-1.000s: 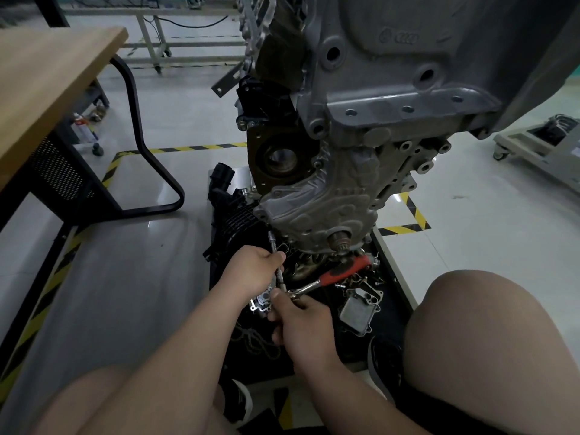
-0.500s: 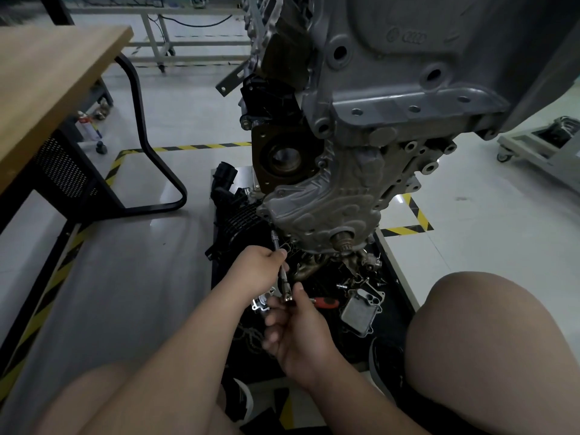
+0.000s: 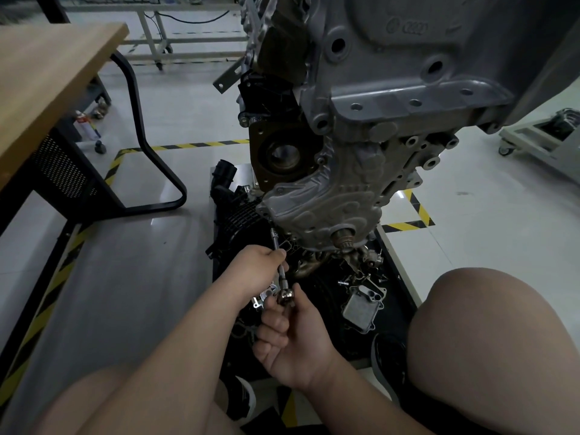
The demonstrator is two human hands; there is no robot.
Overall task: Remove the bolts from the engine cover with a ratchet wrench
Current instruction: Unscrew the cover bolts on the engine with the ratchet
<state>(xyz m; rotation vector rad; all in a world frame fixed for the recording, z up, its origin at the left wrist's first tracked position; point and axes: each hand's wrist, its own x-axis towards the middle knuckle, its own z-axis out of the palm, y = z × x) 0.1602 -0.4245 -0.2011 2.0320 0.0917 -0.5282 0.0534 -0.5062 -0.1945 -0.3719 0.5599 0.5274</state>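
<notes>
Bolt too small to make out; handle of wrench (image 3: 285, 298) hidden inside right grip (image 3: 295, 340), curled round head. Left grip (image 3: 255, 271) pinching extension bar (image 3: 275, 242). Long axis up and slightly left, tip at lower-left edge of engine cover (image 3: 317, 211).

Left hand (image 3: 254, 271) grips the extension bar (image 3: 279, 262), whose far tip lies at the lower left edge of the engine cover (image 3: 317, 208). Right hand (image 3: 298, 337) pinches the head of the ratchet wrench (image 3: 285, 297) at the bar's near end, with the remaining fingers curled below. Loose metal parts, including a flat grey block (image 3: 362, 306), lie on the black mat (image 3: 397, 312) beneath the cover.
</notes>
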